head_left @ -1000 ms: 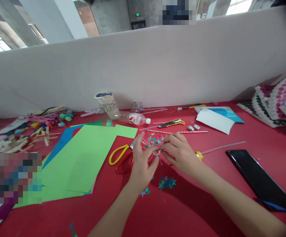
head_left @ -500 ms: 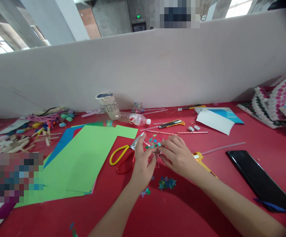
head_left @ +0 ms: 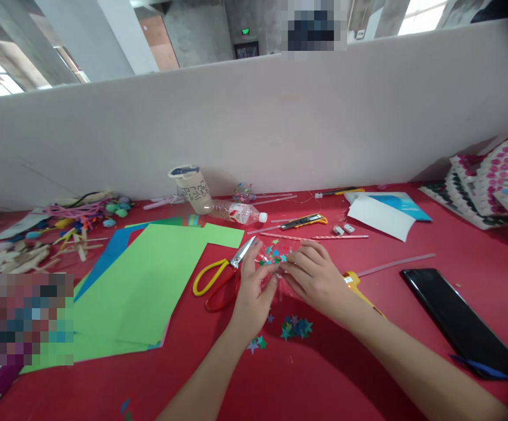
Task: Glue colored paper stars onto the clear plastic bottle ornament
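My left hand and my right hand meet over the red table, fingertips pinched on a clear plastic piece dotted with small coloured stars. Its exact shape is partly hidden behind my fingers. Just left of my left hand lie scissors with one yellow and one red handle, blades apart. Below my hands, loose star sequins form a small pile, with a few more stars beside it. A yellow glue gun with a glue stick in it rests partly behind my right forearm.
Green paper sheets spread at left. Behind stand a tilted cup and a lying plastic bottle. A utility knife lies beyond my hands, a black phone at right. A white partition bounds the back.
Both hands keep their pinch on the clear plastic piece, with only slight finger movement. The whole view has shifted a little.
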`<state>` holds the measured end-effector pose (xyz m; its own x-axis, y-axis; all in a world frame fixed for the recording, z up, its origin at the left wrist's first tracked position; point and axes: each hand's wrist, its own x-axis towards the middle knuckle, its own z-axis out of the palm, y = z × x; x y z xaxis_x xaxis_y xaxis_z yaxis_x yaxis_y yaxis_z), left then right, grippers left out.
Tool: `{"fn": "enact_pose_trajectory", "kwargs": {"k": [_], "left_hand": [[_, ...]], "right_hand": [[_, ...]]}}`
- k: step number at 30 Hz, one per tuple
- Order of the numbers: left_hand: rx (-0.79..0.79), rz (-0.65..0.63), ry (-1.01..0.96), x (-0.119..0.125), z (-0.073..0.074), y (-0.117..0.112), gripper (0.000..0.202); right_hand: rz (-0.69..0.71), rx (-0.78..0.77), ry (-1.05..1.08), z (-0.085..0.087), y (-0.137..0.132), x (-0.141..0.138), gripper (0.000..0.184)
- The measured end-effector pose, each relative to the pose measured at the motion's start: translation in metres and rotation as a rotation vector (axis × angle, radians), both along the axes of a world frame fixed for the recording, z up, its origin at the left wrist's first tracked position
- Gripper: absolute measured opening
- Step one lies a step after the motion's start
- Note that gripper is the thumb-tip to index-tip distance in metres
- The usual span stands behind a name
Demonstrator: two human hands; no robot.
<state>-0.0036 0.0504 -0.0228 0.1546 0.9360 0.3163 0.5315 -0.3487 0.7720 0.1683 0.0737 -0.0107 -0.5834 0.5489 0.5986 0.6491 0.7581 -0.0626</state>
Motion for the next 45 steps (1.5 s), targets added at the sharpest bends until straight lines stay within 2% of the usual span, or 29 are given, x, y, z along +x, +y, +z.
{"fn": "enact_pose_trajectory", "kwargs": {"k": [16,24,32,45], "left_hand": [[0.109,0.008,0.070,0.000,0.002,-0.001,0.023],[0.098,0.018,0.097,0.001,0.002,-0.001,0.020],[0.072,0.049,0.087,0.000,0.004,-0.001,0.019],[0.108,0.119,0.064,-0.002,0.005,0.000,0.019]], "right_hand": [[-0.012,-0.043,0.101,-0.001,-0.002,-0.002,0.014],[-0.017,-0.095,0.115,0.001,-0.001,-0.001,0.011],[-0.054,-0.142,0.128,0.007,0.000,0.005,0.019],[-0.033,-0.086,0.173,0.011,0.001,0.009,0.004]]}}
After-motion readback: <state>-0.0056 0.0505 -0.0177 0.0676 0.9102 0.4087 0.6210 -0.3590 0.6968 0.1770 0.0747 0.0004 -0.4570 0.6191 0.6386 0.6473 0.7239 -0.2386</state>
